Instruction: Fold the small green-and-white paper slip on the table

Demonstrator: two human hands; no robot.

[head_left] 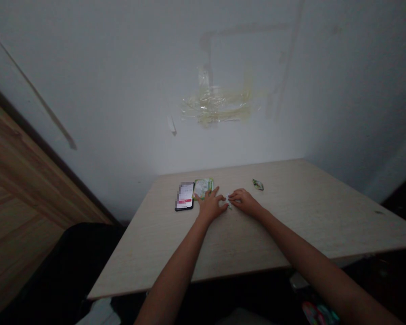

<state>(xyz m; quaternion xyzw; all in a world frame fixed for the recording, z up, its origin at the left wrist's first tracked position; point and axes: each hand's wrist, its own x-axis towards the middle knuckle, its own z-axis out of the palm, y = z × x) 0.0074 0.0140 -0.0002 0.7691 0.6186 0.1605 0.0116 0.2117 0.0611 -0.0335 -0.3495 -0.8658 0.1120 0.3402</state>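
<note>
A small white-and-green piece (229, 206), perhaps paper or wrapper, lies on the table between my two hands. My left hand (210, 205) has thumb and index finger curved in at its left side, while the other fingers are spread. Those spread fingertips reach the lower edge of a green-and-white printed packet (205, 185). From the right, my right hand (245, 201) has its bent fingers pressed together on the same small piece. Its exact shape is mostly hidden by the fingertips.
Left of the packet lies a phone (185, 196) with its screen lit. A crumpled green wrapper (257, 184) sits beyond my right hand. The pale wooden table (291, 180) meets a white wall bearing old clear tape (216, 106). A dark object (88, 243) stands at the left.
</note>
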